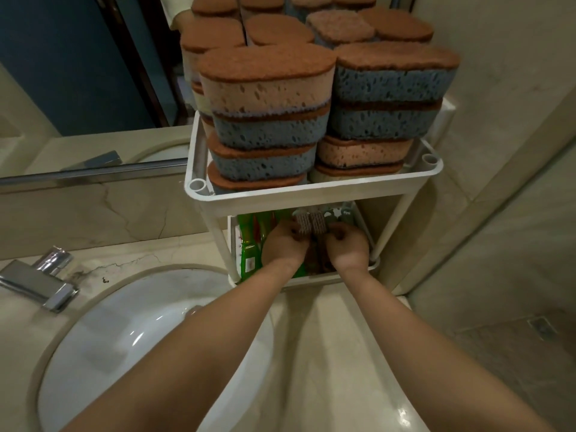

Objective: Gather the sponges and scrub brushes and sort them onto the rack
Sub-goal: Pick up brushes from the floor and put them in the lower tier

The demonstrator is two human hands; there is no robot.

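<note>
A white two-tier rack (311,194) stands on the counter against the mirror. Its top tier holds two tall stacks of sponges (271,98), blue or peach foam with brown scrub pads. On the lower tier both my hands reach in side by side. My left hand (285,241) and my right hand (347,243) have curled fingers around two brown scrub brushes (311,224) whose bristle heads stick up between them. Green packaged items (249,244) lie at the left of that tier.
A white oval sink basin (140,338) sits at the lower left with a chrome faucet (40,282) beside it. The mirror (78,73) reflects the sponge stacks. A beige tiled wall and floor with a drain (540,327) are on the right.
</note>
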